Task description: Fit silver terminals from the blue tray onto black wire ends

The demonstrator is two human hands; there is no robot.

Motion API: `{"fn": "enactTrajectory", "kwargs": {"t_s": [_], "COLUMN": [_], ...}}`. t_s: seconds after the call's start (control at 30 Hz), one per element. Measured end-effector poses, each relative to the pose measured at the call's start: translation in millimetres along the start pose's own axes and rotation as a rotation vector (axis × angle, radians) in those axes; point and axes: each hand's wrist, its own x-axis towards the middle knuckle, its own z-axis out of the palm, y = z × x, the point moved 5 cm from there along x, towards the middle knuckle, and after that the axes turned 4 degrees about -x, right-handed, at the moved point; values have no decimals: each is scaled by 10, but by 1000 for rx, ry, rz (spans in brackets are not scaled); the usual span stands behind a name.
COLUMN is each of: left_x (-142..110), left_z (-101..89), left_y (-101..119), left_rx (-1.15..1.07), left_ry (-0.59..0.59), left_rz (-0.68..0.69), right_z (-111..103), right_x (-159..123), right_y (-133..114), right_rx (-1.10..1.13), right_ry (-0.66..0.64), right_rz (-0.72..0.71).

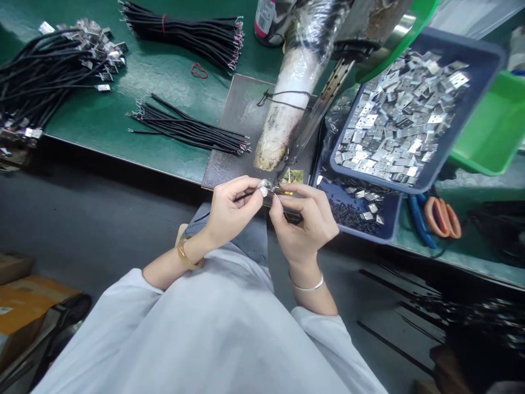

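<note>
My left hand (232, 210) is closed in a pinch on a thin black wire (246, 195) whose end carries a small metal clip (263, 190). My right hand (303, 219) is closed too, its fingertips pinching the other side of that clip at the bench edge. Both hands meet just in front of a dark metal plate (238, 117) under a plastic-wrapped machine head (287, 104). The wire trails down behind my left hand towards my lap.
A blue tray (471, 104) of several metal clips sits at the right, a lower blue tray (389, 219) beneath it. Loose black wires (184, 128) lie on the green bench (123, 109), bundles (184, 27) and finished leads (49, 71) behind. Orange-handled pliers (443, 216) and a green bin (492, 126) at right.
</note>
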Motion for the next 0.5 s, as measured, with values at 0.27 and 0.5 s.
{"fn": "enactTrajectory", "kwargs": {"t_s": [0.27, 0.5], "left_x": [-30, -97], "left_z": [-2, 39], "left_y": [-107, -142], "left_rx": [-125, -385], "left_ry": [-103, -401], "left_rz": [-244, -519], "right_z": [-243, -717], "right_x": [6, 16], "right_y": [29, 693], "right_rx": [118, -264], "right_ry": [-22, -26], "right_rz": [119, 246]}}
